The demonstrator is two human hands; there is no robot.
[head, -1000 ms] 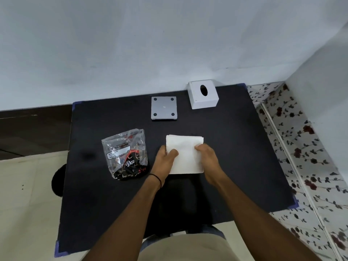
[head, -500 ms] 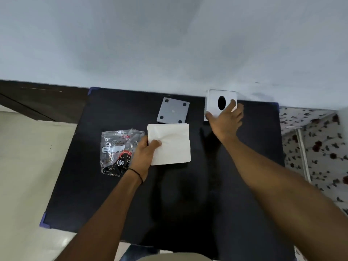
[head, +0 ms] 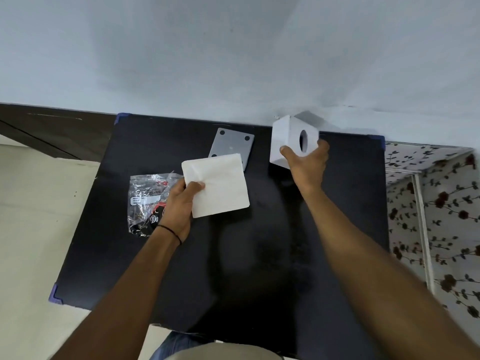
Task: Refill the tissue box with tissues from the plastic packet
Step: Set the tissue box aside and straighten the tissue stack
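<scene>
Wall [head: 207, 48]: pale, plain, runs behind the table's far edge.
Table [head: 233, 268]: black top, blue corner guards, takes up the middle of the view.
Floor [head: 441, 203]: flowered covering to the right of the table, plain light tile to the left.
Right hand [head: 307, 165]: arm stretched to the far right part of the table, fingers and thumb wrapped around the tissue box, gripping it firmly.
Left hand [head: 179, 203]: thumb on top, fingers under, pinching the near-left corner of the tissues.
Tissue box [head: 288, 139]: white cube, lifted clear of the table and tilted, oval slot turned toward the camera and to the right; near the wall, well apart from the tissues.
Tissues [head: 218, 185]: white folded stack, square, held just above the table centre, far edge overlapping the plate in view.
Plastic packet [head: 148, 198]: clear wrapper with black and red print, crumpled, flat on the table just left of the left hand, partly hidden by the wrist.
Plate [head: 231, 144]: grey square with dark dots at its corners, flat on the table between tissues and wall, left of the box.
Wristband [head: 170, 231]: thin black band on the left wrist.
</scene>
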